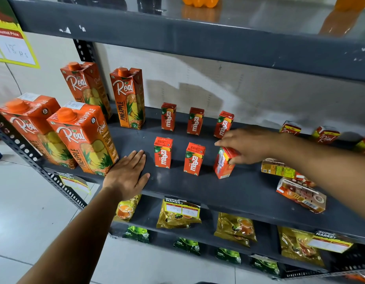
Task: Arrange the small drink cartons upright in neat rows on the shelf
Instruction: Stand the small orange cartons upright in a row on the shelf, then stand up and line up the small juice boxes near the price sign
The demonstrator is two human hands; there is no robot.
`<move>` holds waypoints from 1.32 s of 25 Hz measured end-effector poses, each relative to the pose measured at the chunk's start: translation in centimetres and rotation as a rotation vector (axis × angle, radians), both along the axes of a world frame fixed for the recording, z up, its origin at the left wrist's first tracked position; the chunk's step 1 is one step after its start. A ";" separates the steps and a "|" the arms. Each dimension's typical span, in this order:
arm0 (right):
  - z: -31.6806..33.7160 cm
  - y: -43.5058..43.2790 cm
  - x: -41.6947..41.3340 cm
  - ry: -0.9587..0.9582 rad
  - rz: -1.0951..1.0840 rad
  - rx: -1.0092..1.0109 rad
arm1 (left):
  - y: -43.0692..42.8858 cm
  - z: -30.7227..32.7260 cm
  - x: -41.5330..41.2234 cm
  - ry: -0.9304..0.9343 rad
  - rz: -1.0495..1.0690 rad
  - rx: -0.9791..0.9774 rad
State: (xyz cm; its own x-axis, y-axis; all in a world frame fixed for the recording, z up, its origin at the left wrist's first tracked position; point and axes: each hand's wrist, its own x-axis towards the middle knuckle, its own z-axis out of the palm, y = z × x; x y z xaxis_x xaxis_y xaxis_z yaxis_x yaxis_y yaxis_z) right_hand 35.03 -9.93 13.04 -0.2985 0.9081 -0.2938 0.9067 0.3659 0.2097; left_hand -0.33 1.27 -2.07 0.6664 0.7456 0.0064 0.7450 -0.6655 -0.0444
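Step in hand: seating third front-row Maaza carton (224,163). Right hand (247,145) grip closed on its top; carton tilted, on shelf (198,187). Left hand (127,174) flat, grip released. Next: square it upright, then fetch toppled cartons (296,187) lying right.

Shop shelving stocked with juice and tea, apart from the small cartons.

Four tall Real pineapple juice cartons (128,97) stand at the left of the grey middle shelf, two in front and two behind, all with orange caps. On the shelf above sit orange soft-drink bottles (200,1) (only their bases show). Below, golden tea packets (178,215) lean in a row, one carrying a "Super Market" price tag (181,210); lower still lie dark green leaf-tea packets (137,233). A yellow-edged price sign (12,46) reading "18 Rs" hangs at upper left. Pale floor tiles (34,212) show beneath.
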 end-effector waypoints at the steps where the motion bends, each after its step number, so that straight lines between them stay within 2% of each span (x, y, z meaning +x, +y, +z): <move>1: 0.0 0.0 -0.5 0.021 -0.135 -0.034 | 0.0 0.0 0.0 -0.002 0.001 -0.003; 4: -0.8 0.2 -2.2 0.064 -0.479 -0.021 | 0.0 0.0 0.0 -0.007 0.006 -0.008; 6: -1.3 0.4 -3.2 0.087 -0.601 0.026 | 0.0 0.0 0.0 -0.005 0.006 -0.013; 11: -0.4 -0.2 -3.3 0.088 -0.635 0.086 | -0.1 0.3 -0.1 -0.029 -0.010 -0.019; 14: 1.6 -1.2 -1.1 0.156 -0.672 0.287 | -0.1 0.1 -0.2 -0.039 -0.019 -0.016; 16: 2.9 -2.5 1.4 0.154 -0.753 0.350 | 0.1 0.1 0.0 -0.026 -0.024 -0.030; 18: 3.7 -5.0 4.0 0.189 -0.806 0.309 | -0.1 0.5 0.1 -0.039 -0.030 -0.044; 22: 3.0 -12.1 8.5 0.329 -0.755 0.017 | -4.3 0.4 -1.1 -0.390 -0.085 -0.037; 24: 1.6 -15.5 11.3 0.379 -0.815 -0.033 | -10.1 -0.4 1.7 -0.461 -0.166 -0.023; 28: -0.9 -18.2 15.5 0.501 -0.888 0.099 | -18.7 0.3 14.3 -0.494 -0.411 -0.050; 30: -1.7 -18.3 16.2 0.536 -0.849 0.119 | -20.1 1.3 21.2 -0.449 -0.379 -0.023; 33: -1.9 -17.5 16.2 0.519 -0.725 0.122 | -20.2 0.9 26.5 -0.217 -0.213 -0.062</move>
